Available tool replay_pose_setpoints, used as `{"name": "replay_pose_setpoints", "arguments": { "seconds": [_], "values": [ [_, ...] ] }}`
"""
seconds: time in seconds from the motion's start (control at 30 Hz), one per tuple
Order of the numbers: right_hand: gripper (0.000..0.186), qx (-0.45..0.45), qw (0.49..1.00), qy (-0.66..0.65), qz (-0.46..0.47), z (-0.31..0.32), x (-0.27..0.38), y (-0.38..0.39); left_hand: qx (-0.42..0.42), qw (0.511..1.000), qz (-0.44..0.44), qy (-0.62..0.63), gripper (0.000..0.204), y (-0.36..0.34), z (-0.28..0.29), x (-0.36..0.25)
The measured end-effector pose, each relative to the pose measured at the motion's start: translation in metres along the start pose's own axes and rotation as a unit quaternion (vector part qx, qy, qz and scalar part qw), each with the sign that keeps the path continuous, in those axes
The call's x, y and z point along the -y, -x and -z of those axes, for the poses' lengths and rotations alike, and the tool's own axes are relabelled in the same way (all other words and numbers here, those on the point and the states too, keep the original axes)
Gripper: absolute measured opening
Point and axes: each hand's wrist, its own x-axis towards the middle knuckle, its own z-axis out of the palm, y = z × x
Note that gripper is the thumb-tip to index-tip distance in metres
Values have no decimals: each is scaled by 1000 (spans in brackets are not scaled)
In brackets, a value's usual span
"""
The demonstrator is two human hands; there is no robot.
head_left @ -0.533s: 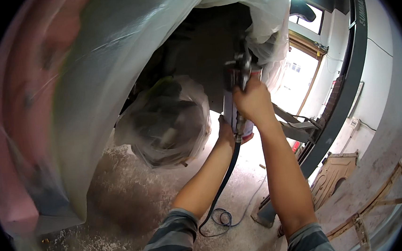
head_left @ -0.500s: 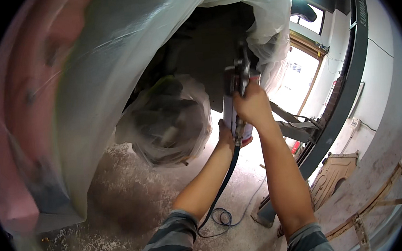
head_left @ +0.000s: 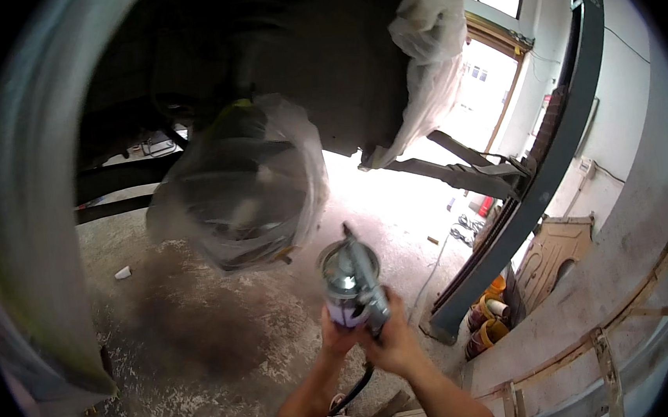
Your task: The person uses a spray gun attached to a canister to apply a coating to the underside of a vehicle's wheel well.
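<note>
A metal spray gun with a can fixed under its head is held low before me, over the floor. My right hand is closed round the gun's handle. Cupped round the can's lower part, my left hand is closed on it; some of its fingers are hidden. A dark hose runs from the handle toward my body. Beyond the gun hangs a wheel hub wrapped in clear plastic, below a dark wheel arch of a raised vehicle.
Plastic sheeting drapes the vehicle at left, with more sheeting at the arch's far side. A lift arm reaches from a grey lift post at right. Several buckets, a brown panel and a wooden frame stand near the wall.
Both hands have come down and back toward me with the spray gun and can, out of the wheel arch. My view has shifted, showing more of the arch and floor.
</note>
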Motion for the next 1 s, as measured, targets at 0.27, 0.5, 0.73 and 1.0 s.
{"name": "replay_pose_setpoints", "arguments": {
  "seconds": [0.27, 0.5, 0.73, 1.0],
  "values": [
    [53, 6, 978, -195, -80, -41, -16, 44, -158, 890, 353, 240, 69, 39, 33, 13],
    [30, 22, 981, -174, -79, -51, -66, 66, -100, 974, 198, 52, 71, 49, 34, 13],
    [19, -27, 980, -197, -20, -31, -34, 17, -257, 886, 350, 165, 72, 14, 57, 11],
    [23, -57, 979, -195, -27, 24, -8, -78, -202, 924, 262, 193, 68, -81, 38, 18]
  ]
}}
